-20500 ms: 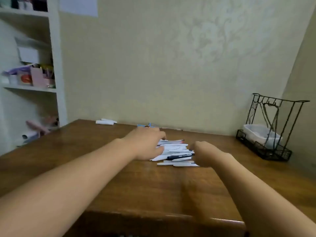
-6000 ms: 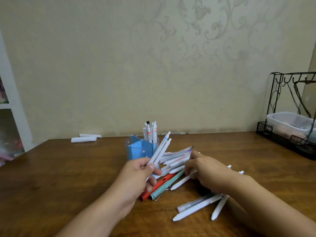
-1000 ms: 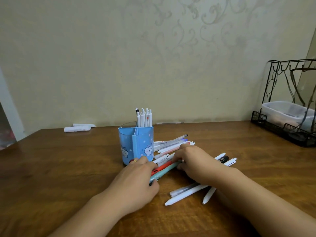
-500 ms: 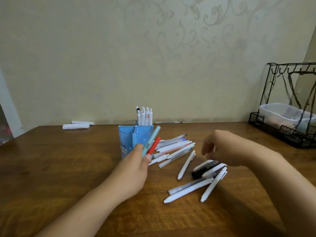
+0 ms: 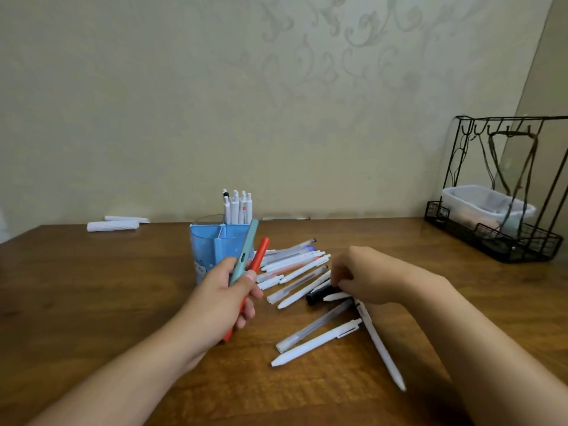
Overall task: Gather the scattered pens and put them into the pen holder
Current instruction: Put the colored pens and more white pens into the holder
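Observation:
A blue pen holder (image 5: pixel 212 250) with several white pens (image 5: pixel 238 207) upright in its back compartment stands mid-table. My left hand (image 5: pixel 221 298) grips a teal pen (image 5: pixel 246 250) and a red pen (image 5: pixel 257 256), both tilted up in front of the holder. Several white and clear pens (image 5: pixel 295 269) lie scattered to the holder's right. My right hand (image 5: pixel 368 276) reaches down over a black pen (image 5: pixel 319 296) and a white pen, its fingertips curled at them; whether it pinches one is hidden. More white pens (image 5: pixel 319 342) lie nearer me.
The wooden table (image 5: pixel 92 287) runs to the wall. A black wire rack (image 5: pixel 504 192) with a white plastic tub (image 5: pixel 479 201) stands at the back right. Two rolled white papers (image 5: pixel 112 224) lie at the back left by the wall.
My left hand has raised the teal and red pens a little higher in front of the holder. My right hand has dropped from above the table onto the black and white pens.

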